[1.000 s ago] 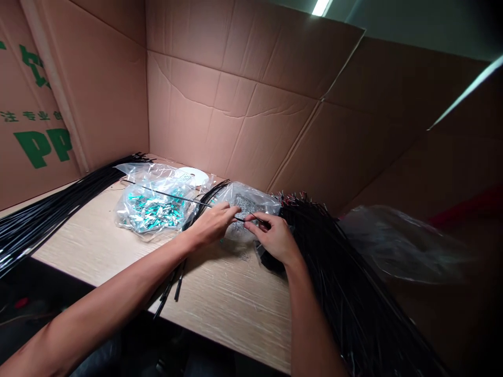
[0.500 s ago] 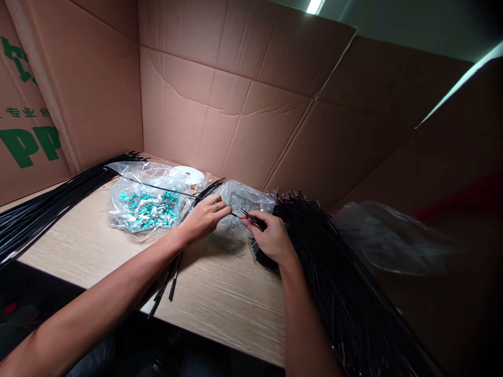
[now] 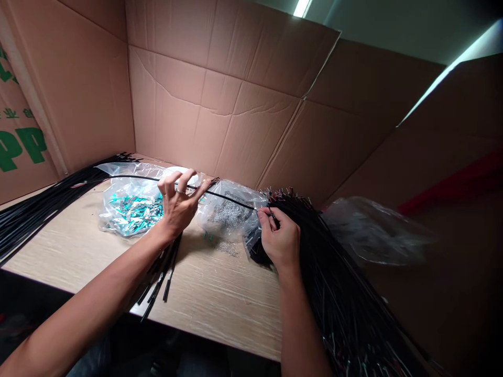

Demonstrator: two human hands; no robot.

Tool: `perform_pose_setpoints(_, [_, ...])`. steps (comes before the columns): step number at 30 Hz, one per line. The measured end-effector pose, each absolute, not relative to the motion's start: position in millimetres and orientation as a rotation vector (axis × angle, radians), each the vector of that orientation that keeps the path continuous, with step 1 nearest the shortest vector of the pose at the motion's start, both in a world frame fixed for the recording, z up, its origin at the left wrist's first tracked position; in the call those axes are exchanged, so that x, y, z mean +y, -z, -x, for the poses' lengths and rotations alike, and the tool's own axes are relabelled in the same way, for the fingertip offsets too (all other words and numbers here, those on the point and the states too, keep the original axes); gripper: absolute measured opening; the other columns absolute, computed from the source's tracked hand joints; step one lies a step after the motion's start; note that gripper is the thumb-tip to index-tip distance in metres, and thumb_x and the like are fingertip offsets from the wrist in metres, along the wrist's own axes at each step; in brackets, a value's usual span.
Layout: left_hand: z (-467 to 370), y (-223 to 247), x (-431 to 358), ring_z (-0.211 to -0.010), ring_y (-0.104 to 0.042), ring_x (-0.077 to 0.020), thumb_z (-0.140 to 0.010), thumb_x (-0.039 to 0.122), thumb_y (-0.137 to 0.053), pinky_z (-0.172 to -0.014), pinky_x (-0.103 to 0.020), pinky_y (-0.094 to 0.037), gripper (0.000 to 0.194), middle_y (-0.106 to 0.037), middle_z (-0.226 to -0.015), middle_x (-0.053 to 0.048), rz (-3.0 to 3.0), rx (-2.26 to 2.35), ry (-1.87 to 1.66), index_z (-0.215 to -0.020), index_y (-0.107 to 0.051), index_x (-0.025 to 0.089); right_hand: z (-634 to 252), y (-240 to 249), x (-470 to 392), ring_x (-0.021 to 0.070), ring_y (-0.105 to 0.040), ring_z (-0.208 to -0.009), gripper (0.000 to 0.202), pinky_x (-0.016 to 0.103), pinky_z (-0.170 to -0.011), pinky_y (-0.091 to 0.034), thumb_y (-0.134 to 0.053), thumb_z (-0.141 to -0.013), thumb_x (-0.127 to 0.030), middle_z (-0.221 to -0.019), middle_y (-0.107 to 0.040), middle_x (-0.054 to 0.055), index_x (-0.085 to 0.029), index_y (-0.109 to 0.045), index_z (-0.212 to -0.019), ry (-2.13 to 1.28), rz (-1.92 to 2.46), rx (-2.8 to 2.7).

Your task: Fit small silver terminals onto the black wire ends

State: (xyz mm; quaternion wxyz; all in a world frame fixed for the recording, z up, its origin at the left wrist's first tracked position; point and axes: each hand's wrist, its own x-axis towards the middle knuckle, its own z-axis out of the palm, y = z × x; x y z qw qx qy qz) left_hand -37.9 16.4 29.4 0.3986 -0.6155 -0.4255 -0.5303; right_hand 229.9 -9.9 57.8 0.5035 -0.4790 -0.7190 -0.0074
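Observation:
A black cable (image 3: 231, 199) runs across the bags from the left to my right hand (image 3: 280, 233). That hand is closed, pinching the cable's end between thumb and fingertips; a small dark tool, its kind unclear, is partly hidden in the same grip. My left hand (image 3: 178, 204), a ring on one finger, has its fingers spread and raised along the cable, which passes at the fingers. Below it lies a clear bag of teal and silver pieces (image 3: 135, 209). Between the hands is a clear bag of small silver metal parts (image 3: 231, 214).
A thick bundle of black cables (image 3: 334, 272) with stripped ends lies at the right, another cable bundle (image 3: 51, 193) at the left. Several short cables (image 3: 167, 272) overhang the table's (image 3: 220, 309) front edge. Cardboard walls (image 3: 220, 89) stand behind. A clear plastic bag (image 3: 377, 230) is at the right.
My left hand has moved left along the cable, its fingers going from closed to spread. My right hand has shifted slightly right with the cable's end. The camera view has turned a little right.

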Motion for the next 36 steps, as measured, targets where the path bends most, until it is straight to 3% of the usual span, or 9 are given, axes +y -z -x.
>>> perform_pose_setpoints(5, [35, -24, 18, -0.096, -0.053, -0.0245, -0.096, 0.007, -0.063, -0.086, -0.042, -0.045, 0.052, -0.058, -0.103, -0.010, 1.629, -1.050, 1.440, -0.140, -0.065, 0.036, -228, -50, -53, 0.0152, -0.061, -0.063, 0.023, 0.025, -0.060, -0.047, -0.063, -0.099, -0.035, -0.073, -0.068, 0.003, -0.016, -0.072, -0.087, 0.100, 1.224, -1.668])
perform_pose_setpoints(8, [33, -28, 13, -0.091, -0.056, -0.0229, -0.096, 0.005, -0.063, -0.084, -0.040, -0.049, 0.060, -0.056, -0.091, -0.007, 1.738, -0.964, 1.555, -0.147, -0.060, 0.036, -225, -46, -84, 0.0160, -0.065, -0.068, 0.019, 0.025, -0.062, -0.050, -0.062, -0.100, -0.031, -0.081, -0.072, 0.005, -0.017, -0.073, -0.093, 0.098, 1.219, -1.649])
perform_pose_setpoints(15, [-8, -76, -14, -0.115, -0.062, -0.0255, -0.098, 0.006, -0.059, -0.095, -0.044, -0.057, 0.055, -0.063, -0.111, -0.010, 1.904, -0.729, 1.563, -0.146, -0.056, 0.032, -246, -42, -155, 0.0196, -0.074, -0.087, 0.013, 0.026, -0.076, -0.057, -0.062, -0.099, -0.024, -0.097, -0.077, 0.006, -0.020, -0.073, -0.104, 0.091, 1.270, -1.616])
perform_pose_setpoints(21, [-101, -135, -25, -0.122, -0.058, -0.0275, -0.104, 0.005, -0.039, -0.095, -0.041, -0.057, 0.038, -0.064, -0.121, -0.017, 2.239, -0.563, 1.374, -0.135, -0.059, 0.013, -285, -59, -207, 0.0217, -0.074, -0.078, 0.020, 0.028, -0.068, -0.055, -0.064, -0.098, -0.035, -0.092, -0.079, 0.008, -0.020, -0.076, -0.103, 0.313, 1.539, -1.305])
perform_pose_setpoints(23, [-140, -147, -25, -0.118, -0.059, -0.0273, -0.103, 0.005, -0.037, -0.097, -0.041, -0.055, 0.038, -0.064, -0.119, -0.016, 2.350, -0.578, 1.314, -0.132, -0.061, 0.011, -299, -67, -217, 0.0237, -0.074, -0.075, 0.026, 0.029, -0.067, -0.053, -0.063, -0.097, -0.041, -0.086, -0.079, 0.009, -0.019, -0.077, -0.099, 0.354, 1.651, -1.233])
perform_pose_setpoints(28, [-215, -127, -19, -0.112, -0.059, -0.0262, -0.094, 0.001, -0.043, -0.099, -0.038, -0.051, 0.036, -0.065, -0.114, -0.016, 2.698, -0.602, 1.003, -0.117, -0.069, 0.010, -335, -76, -228, 0.0287, -0.074, -0.073, 0.029, 0.032, -0.061, -0.047, -0.056, -0.094, -0.038, -0.077, -0.077, 0.014, -0.018, -0.077, -0.088, 0.249, 2.005, -1.063])
perform_pose_setpoints(30, [-226, -109, -19, -0.111, -0.061, -0.0272, -0.094, 0.005, -0.049, -0.097, -0.040, -0.052, 0.035, -0.067, -0.114, -0.017, 2.782, -0.682, 0.910, -0.123, -0.069, 0.009, -347, -73, -232, 0.0279, -0.072, -0.068, 0.026, 0.032, -0.059, -0.044, -0.056, -0.092, -0.033, -0.073, -0.076, 0.013, -0.018, -0.076, -0.082, 0.227, 2.116, -1.051])
perform_pose_setpoints(32, [-224, -99, -26, -0.113, -0.060, -0.0278, -0.096, 0.009, -0.053, -0.096, -0.043, -0.053, 0.039, -0.068, -0.117, -0.016, 2.795, -0.734, 1.031, -0.132, -0.066, 0.012, -356, -69, -237, 0.0265, -0.069, -0.061, 0.025, 0.031, -0.055, -0.040, -0.058, -0.090, -0.033, -0.068, -0.075, 0.012, -0.019, -0.075, -0.078, 0.300, 2.124, -1.077])
perform_pose_setpoints(36, [-189, -119, -80, -0.100, -0.066, -0.0226, -0.101, 0.021, -0.056, -0.090, -0.040, -0.056, 0.021, -0.072, -0.103, -0.010, 2.780, -0.649, 1.785, -0.109, -0.075, 0.016, -367, -61, -247, 0.0239, -0.061, -0.046, 0.027, 0.030, -0.045, -0.028, -0.059, -0.091, -0.036, -0.058, -0.071, 0.010, -0.021, -0.075, -0.075, 0.496, 1.970, -1.155])
